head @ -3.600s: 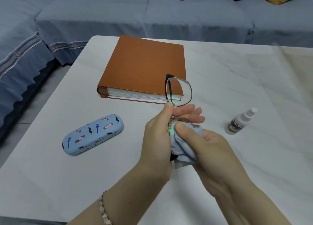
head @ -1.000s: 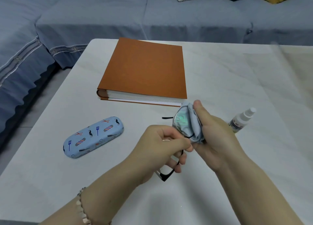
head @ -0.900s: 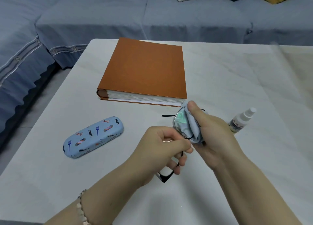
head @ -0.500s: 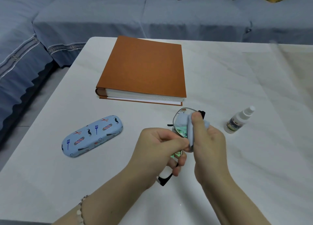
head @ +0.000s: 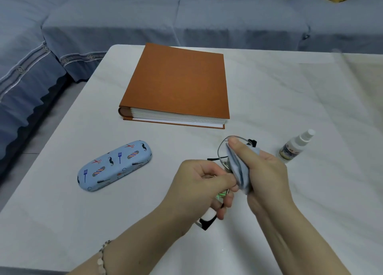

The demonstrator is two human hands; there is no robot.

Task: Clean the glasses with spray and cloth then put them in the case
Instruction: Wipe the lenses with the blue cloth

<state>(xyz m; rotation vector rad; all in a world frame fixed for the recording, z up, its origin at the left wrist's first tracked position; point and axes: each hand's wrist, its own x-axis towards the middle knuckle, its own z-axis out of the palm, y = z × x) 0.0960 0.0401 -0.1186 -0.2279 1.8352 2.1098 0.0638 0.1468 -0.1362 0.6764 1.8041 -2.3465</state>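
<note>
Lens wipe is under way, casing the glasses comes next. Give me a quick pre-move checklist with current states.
1. Left hand holds the glasses firmly by the frame: ok.
2. Right hand has the cloth pinched over a lens: ok.
3. Lenses clean: cannot tell.
4. Case open to receive the glasses: not ok, it lies shut on the table.
5. Temples folded: cannot tell, mostly hidden by the hands.
6. Spray bottle upright, clear of the hands: ok.
</note>
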